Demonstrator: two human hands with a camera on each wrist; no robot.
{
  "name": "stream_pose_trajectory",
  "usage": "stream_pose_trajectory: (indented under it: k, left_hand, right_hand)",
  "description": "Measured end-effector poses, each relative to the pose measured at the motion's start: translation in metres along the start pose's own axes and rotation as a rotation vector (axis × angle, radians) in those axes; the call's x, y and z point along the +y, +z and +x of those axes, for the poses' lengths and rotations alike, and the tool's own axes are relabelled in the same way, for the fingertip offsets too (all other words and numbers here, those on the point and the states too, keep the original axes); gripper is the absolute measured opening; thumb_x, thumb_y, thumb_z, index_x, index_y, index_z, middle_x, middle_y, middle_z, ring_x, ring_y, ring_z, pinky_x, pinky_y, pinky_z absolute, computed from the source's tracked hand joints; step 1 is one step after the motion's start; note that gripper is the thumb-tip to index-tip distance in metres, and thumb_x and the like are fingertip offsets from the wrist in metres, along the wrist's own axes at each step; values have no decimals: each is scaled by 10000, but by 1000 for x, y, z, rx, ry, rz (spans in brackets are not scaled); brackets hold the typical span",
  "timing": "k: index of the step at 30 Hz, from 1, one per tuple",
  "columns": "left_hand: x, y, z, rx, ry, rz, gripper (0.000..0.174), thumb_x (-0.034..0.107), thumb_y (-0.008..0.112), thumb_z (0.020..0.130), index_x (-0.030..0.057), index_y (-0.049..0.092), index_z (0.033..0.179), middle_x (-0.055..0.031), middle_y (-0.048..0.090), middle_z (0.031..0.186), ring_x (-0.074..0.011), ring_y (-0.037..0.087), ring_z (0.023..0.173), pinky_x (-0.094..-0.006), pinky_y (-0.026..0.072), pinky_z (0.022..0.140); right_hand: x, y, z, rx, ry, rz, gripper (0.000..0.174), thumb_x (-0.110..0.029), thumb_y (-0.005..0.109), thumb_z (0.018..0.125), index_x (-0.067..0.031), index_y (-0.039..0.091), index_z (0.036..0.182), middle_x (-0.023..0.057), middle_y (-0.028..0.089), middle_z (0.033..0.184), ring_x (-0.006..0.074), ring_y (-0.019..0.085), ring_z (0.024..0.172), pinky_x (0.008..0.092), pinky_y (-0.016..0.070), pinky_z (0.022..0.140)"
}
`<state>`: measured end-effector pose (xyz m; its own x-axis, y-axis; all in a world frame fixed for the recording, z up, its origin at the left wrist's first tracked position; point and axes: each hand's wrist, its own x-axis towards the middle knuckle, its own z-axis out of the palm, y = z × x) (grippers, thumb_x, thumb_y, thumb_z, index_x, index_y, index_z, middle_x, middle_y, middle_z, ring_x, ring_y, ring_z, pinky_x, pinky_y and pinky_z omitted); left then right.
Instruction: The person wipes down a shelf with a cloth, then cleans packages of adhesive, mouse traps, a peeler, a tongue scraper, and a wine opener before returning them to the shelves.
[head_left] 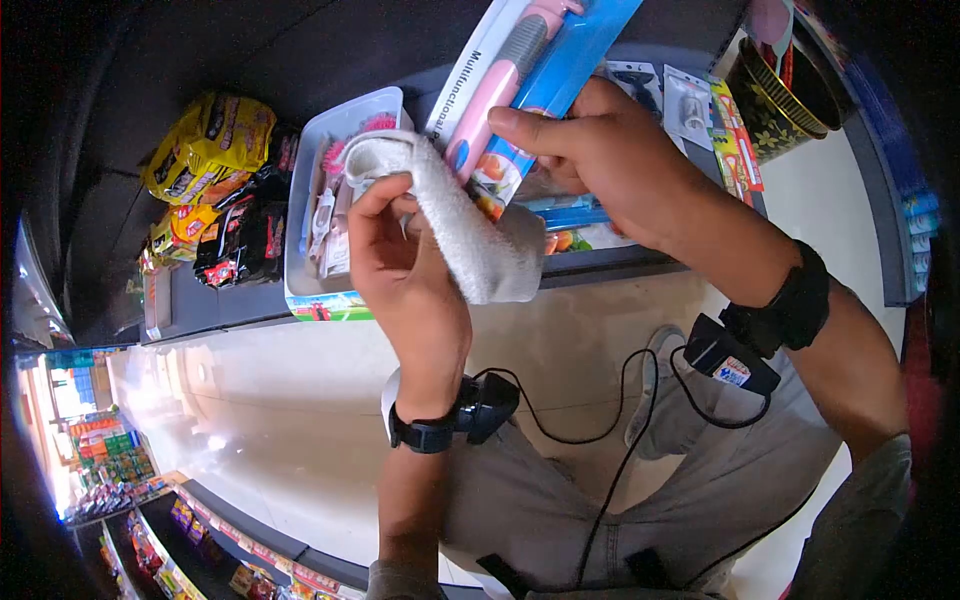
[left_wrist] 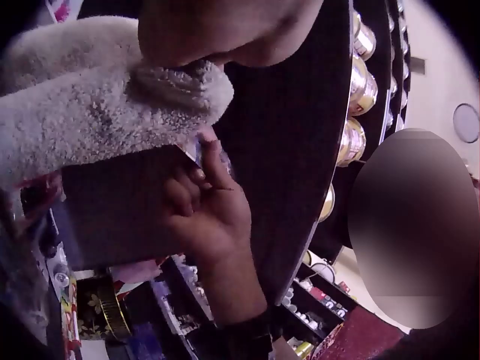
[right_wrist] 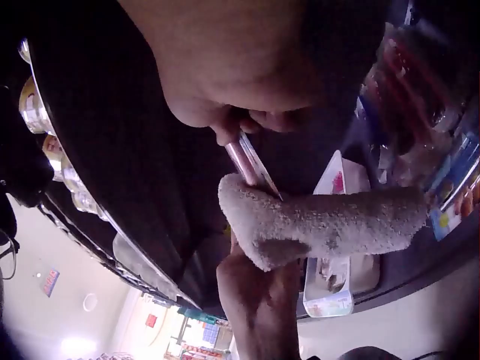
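white fluffy cloth (head_left: 490, 265) at the end of a blue-and-white card pack (head_left: 568, 65)

left hand (head_left: 412, 280), fingers curled, grips the cloth; right hand (head_left: 615, 160) pinches the pack, thumb on top, near a white plastic bin (head_left: 299, 235).

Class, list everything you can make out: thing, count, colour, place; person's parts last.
Cloth: one, off-white, head view's centre
Pack: one, pink and blue, beside cloth
Shelf: one, dark, head view's upper half
Tub: one, white, on shelf
Packets: several, yellow or black, left of tub
Small packs: several, mixed, right on shelf
Pot: one, black-gold, right of shelf
Tins: several, gold, both wrist views
Racks: several, dark, lower left
Floor: one, pale, below shelf
Cable: count unclear, black, below hands
Trousers: one pair, grey, at bottom
Straps: two, black, on wrists
Left hand: one, bare, gripping cloth
Right hand: one, bare, pinching pack
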<state>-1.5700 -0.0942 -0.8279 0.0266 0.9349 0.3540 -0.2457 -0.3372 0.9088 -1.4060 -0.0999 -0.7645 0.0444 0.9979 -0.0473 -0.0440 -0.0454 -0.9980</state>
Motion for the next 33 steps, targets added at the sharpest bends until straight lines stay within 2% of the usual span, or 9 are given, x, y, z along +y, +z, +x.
stream_pose_trajectory:
  k: [3,4,7,13,18,22,25,28,33]
  left_hand:
    - [4,6,-5,6,-125,-176,267,22,524,884,7,489,1149,-100,579,1056,-169,590,913,-293,500,813]
    - [-1,10,-2,145,-181,-152,222,42,526,895,-2,513,1112,-83,585,1017,-154,587,878,-275,499,787]
    - [1,3,-6,-71,-287,-256,215,62,516,905,-12,519,1107,-72,589,1010,-142,587,880,-269,500,772]
    - [7,8,-8,4,-228,-276,239,42,540,877,-33,558,1103,-87,635,955,-129,618,796,-257,502,727]
    - [10,4,-7,-26,-165,-415,233,28,493,863,-39,562,1076,-97,637,934,-142,627,794,-264,511,727]
    - [7,-1,-7,2,-183,-267,240,160,428,920,35,515,1105,-59,589,946,-160,604,805,-295,519,722]
    - [1,-4,-8,-5,-165,-320,243,186,424,932,40,517,1102,-59,587,961,-158,605,834,-298,523,726]
    - [3,5,-8,103,-219,-439,222,97,525,892,-16,560,1080,-60,627,910,-114,614,766,-248,504,692]
    - [0,17,-18,41,-273,-398,216,70,548,893,-13,554,1093,-49,626,940,-97,603,800,-232,490,715]
  right_hand:
    - [4,3,1,0,-29,53,118,-180,613,865,-108,544,802,-85,342,564,21,237,467,228,184,457]
    - [6,2,3,-6,-54,80,120,-183,612,866,-112,544,798,-86,341,565,22,238,469,228,183,457]
    - [7,-2,5,-47,-106,75,123,-191,614,867,-116,544,798,-88,349,571,23,239,472,229,180,457]
    - [0,-11,10,-139,31,25,123,-195,622,863,-106,552,817,-83,354,575,28,248,471,225,182,454]
    - [-11,-14,11,-257,2,78,127,-179,632,853,-84,551,829,-68,355,553,34,247,447,222,178,430]
    - [-11,-15,10,-275,-1,33,135,-178,632,850,-77,550,817,-58,351,536,38,235,428,226,169,419]
    - [-13,-12,8,-233,-20,33,133,-179,626,853,-79,556,801,-58,359,543,35,249,434,223,171,422]
    - [-11,-8,7,-137,-53,-112,141,-186,618,858,-81,561,782,-62,365,553,31,264,452,219,183,433]
    - [4,-3,10,-76,-223,-81,148,-198,615,859,-69,554,819,-68,363,561,29,275,478,220,204,452]
